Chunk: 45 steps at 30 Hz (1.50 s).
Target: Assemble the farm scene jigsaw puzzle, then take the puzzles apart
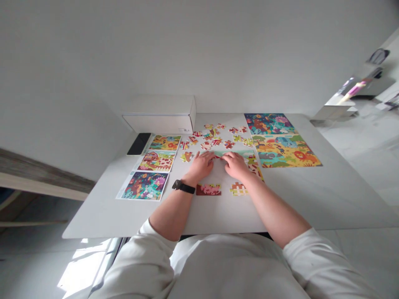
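Note:
My left hand (202, 165), with a black watch (183, 186) on its wrist, has its fingers bent together at a small reddish puzzle piece (217, 157). From the other side, my right hand (235, 165) pinches at the same piece, whose outline is mostly hidden by my fingertips. Joined puzzle pieces with a pale green strip (247, 153) and a cow-patterned edge (254, 165) run behind and beside my right hand. Closer to me lie a joined pink pig section (208, 189) and a white fence section (238, 189).
Several loose puzzle pieces (215, 142) are scattered beyond my hands. On the left are a picture sheet (156, 161) and a black phone (139, 143). A white box (158, 120) stands at the back. Two finished-looking pictures (282, 150) lie on the right of the table (314, 195).

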Tool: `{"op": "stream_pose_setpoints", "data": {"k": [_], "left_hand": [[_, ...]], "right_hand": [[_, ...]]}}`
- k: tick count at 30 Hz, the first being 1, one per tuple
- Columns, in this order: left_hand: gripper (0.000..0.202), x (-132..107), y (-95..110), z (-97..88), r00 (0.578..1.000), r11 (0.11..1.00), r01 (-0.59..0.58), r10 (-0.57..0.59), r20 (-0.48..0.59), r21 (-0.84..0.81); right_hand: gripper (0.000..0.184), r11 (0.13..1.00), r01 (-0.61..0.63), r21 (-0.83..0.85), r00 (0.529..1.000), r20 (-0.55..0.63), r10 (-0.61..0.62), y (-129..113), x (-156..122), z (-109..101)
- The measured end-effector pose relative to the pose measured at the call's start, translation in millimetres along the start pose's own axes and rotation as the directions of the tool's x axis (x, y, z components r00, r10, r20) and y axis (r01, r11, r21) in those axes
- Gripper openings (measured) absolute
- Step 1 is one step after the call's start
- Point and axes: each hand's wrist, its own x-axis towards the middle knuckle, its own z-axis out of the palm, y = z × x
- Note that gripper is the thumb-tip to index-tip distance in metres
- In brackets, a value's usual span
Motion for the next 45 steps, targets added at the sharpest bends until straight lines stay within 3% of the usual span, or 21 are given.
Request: {"op": "stream_pose_setpoints", "data": {"k": [2,4,7,9,11,15,18,25,45], "left_hand": [[0.051,1.5,-13.3,-11.2,0.988,0.997,0.051,-0.057,-0.144,-0.051],[0.05,1.2,-32.2,-26.5,0.937,0.985,0.14,-0.166,-0.307,-0.104],[0.041,-3.2,-59.0,-45.8,0.862,0.942,0.296,-0.334,-0.381,-0.157],[0.037,-7.0,-67.1,-49.8,0.845,0.926,0.338,-0.378,-0.378,-0.17],[0.035,-9.2,-65.4,-45.9,0.866,0.937,0.318,-0.35,-0.357,-0.146],[0.032,-6.9,-48.5,-27.7,0.954,0.989,0.149,-0.148,-0.26,-0.016],[0.032,-2.7,-41.6,-18.2,0.981,0.995,0.088,-0.078,-0.177,0.049],[0.036,-0.8,-46.3,-19.9,0.991,0.99,0.109,-0.101,-0.09,0.089],[0.046,-1.6,-46.4,-16.7,0.993,0.994,0.08,-0.073,-0.088,0.078]], "right_hand": [[0.049,1.0,-0.005,0.003,1.0,0.003,0.005,0.1,-0.1,-0.3],[0.049,1.0,-0.009,0.014,1.0,0.002,0.009,-0.2,-0.3,-1.1],[0.048,1.0,-0.003,0.028,1.0,-0.006,0.003,-1.0,-0.5,-2.3],[0.048,1.0,0.002,0.031,1.0,-0.009,-0.001,-1.6,-0.5,-2.7],[0.048,1.0,0.0,0.029,1.0,-0.009,0.001,-1.9,-0.4,-2.9],[0.049,1.0,0.0,0.019,1.0,-0.005,0.0,-1.6,-0.5,-2.9],[0.048,1.0,0.017,0.015,1.0,-0.011,-0.017,-0.8,-0.9,-2.2],[0.049,1.0,0.02,0.013,1.0,-0.023,-0.02,0.3,-1.0,0.9],[0.048,1.0,0.012,0.002,1.0,-0.005,-0.012,-1.6,-1.1,-0.9]]}}
